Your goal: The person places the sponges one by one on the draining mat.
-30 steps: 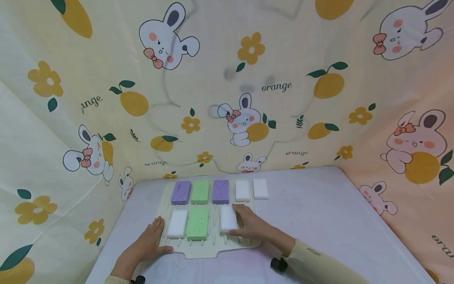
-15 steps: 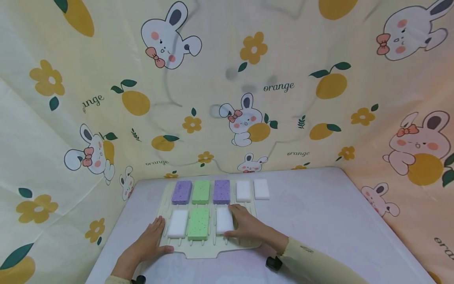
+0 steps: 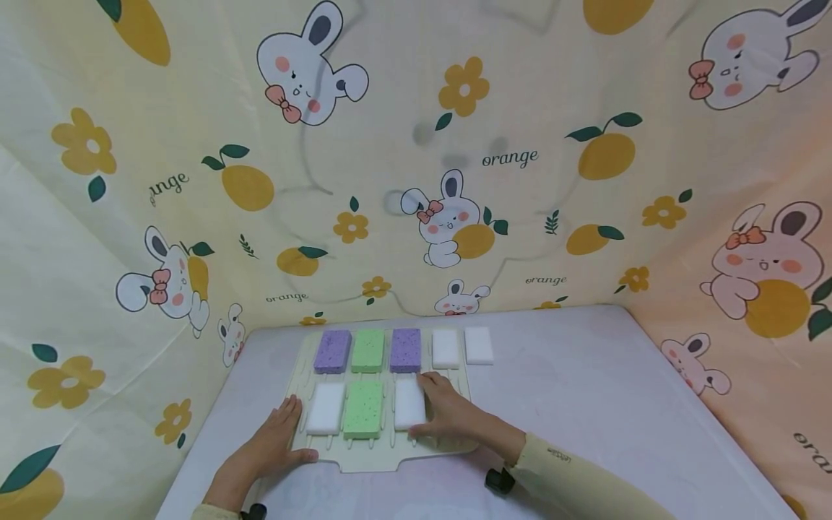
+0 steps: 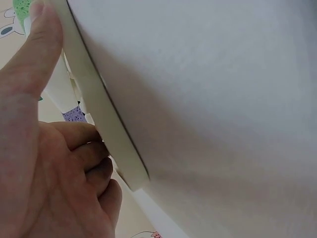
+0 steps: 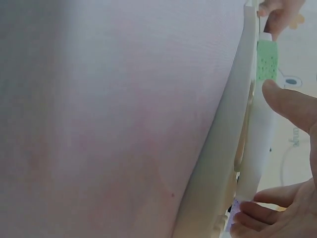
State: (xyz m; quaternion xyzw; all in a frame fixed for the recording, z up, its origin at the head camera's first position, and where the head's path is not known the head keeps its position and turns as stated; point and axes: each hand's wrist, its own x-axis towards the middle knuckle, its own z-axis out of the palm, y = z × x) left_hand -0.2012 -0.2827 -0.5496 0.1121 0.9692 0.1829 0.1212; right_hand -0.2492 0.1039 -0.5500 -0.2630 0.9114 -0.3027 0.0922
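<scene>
A cream ridged board (image 3: 369, 462) lies on the table. My left hand (image 3: 268, 442) rests at its near left corner, thumb along the front edge and fingers by the left side. At the right of the near row, my right hand (image 3: 455, 413) grips a white sponge (image 3: 408, 406) across its length, thumb at the near end and fingers at the far end. The right wrist view shows this thumb beside the sponge's end, close to a green sponge (image 5: 267, 60). In the same near row stand a green sponge (image 3: 362, 409) and a white sponge (image 3: 325, 409).
The far row has a purple sponge (image 3: 333, 352), a green one (image 3: 368, 351), another purple one (image 3: 406, 351) and a white sponge (image 3: 445, 349). Another white sponge (image 3: 479, 347) lies just past the board's right edge. A printed cloth (image 3: 383, 144) surrounds the table (image 3: 572, 397).
My right hand has slid the white sponge a little to the left on the board, nearer the green one, and now barely moves. The left hand stays in place.
</scene>
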